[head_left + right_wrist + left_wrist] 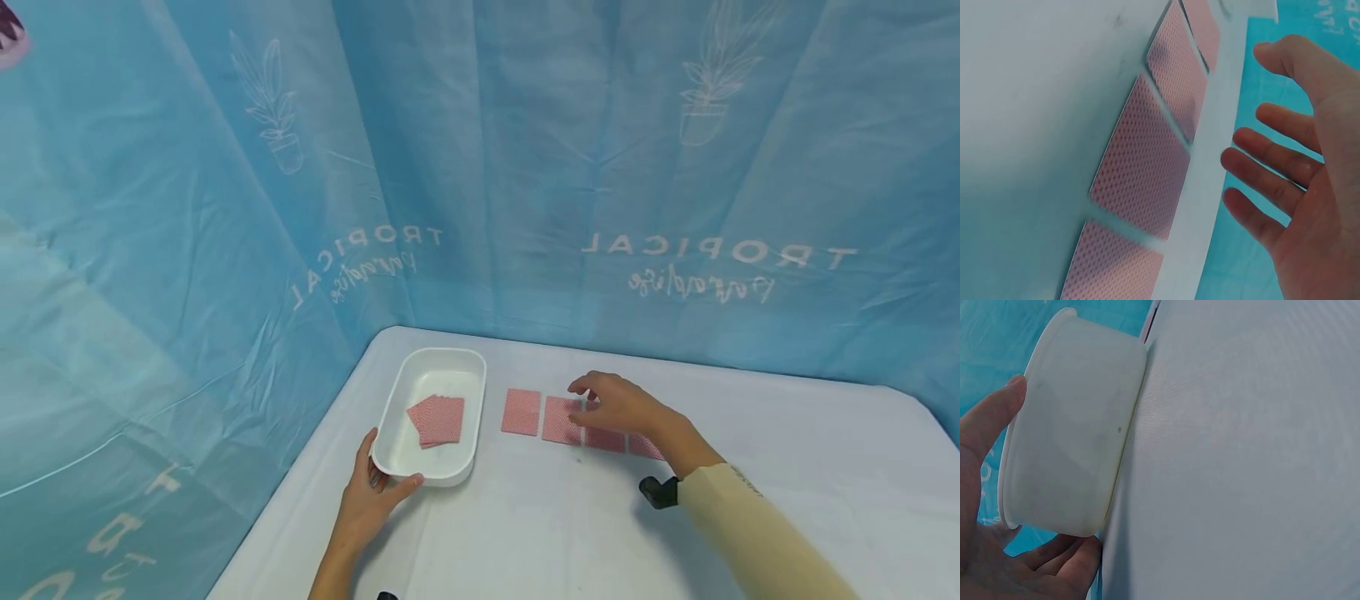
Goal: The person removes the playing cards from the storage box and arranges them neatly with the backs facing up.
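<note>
A white plastic tub (442, 367) stands on the table at left with several red-backed playing cards (442, 419) fanned in a pile inside. My left hand (367, 504) holds its near left corner; in the left wrist view the thumb (1007, 403) lies on the rim and the fingers (1079, 562) bend around the lower end. To the tub's right, several more playing cards (521, 412) lie in a row, backs up. Over that row hovers my right hand (622, 404), its fingers apart and loosely bent with nothing between them. It partly hides the cards at the right end.
A white cloth covers the table (510, 533). Blue printed curtains (525, 167) hang behind it and along the left side. A dark object (660, 492) sits at the right wrist, by the light sleeve (750, 525).
</note>
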The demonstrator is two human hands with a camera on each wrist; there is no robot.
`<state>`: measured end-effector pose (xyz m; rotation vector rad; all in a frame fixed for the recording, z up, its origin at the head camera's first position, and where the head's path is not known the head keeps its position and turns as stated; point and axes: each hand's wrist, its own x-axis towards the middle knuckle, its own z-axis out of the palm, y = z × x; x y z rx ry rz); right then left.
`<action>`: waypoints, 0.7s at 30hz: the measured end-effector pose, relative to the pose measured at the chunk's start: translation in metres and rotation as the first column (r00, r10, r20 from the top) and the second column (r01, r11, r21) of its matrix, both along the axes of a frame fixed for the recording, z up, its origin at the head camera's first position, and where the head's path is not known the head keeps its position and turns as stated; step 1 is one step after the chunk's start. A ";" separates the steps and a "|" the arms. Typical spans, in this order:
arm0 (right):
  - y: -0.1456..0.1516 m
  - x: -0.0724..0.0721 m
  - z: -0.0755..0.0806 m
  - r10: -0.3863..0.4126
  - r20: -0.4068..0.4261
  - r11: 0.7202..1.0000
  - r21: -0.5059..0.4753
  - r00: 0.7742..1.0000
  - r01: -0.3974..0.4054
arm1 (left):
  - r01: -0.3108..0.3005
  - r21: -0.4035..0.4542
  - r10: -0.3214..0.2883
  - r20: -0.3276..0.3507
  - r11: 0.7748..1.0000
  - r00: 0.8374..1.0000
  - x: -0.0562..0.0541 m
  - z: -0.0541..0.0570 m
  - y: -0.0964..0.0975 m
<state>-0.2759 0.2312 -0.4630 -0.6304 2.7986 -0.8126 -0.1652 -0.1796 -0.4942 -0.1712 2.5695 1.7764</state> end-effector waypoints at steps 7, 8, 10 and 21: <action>-0.017 -0.004 0.001 0.023 -0.043 0.997 0.071 0.999 -0.020 | -0.007 -0.026 0.006 -0.031 1.000 1.000 -0.004 -0.014 -0.004; -0.020 -0.003 0.002 0.028 -0.057 0.997 0.080 0.998 -0.023 | -0.007 -0.025 0.006 -0.029 1.000 1.000 -0.004 -0.014 -0.004; -0.023 -0.003 0.004 0.044 -0.098 0.994 0.103 0.994 -0.034 | -0.004 -0.023 0.003 -0.030 1.000 1.000 -0.004 -0.013 -0.004; -0.036 -0.004 0.005 0.090 -0.238 0.984 0.169 0.967 -0.050 | -0.001 -0.027 0.000 -0.027 1.000 1.000 -0.004 -0.014 -0.005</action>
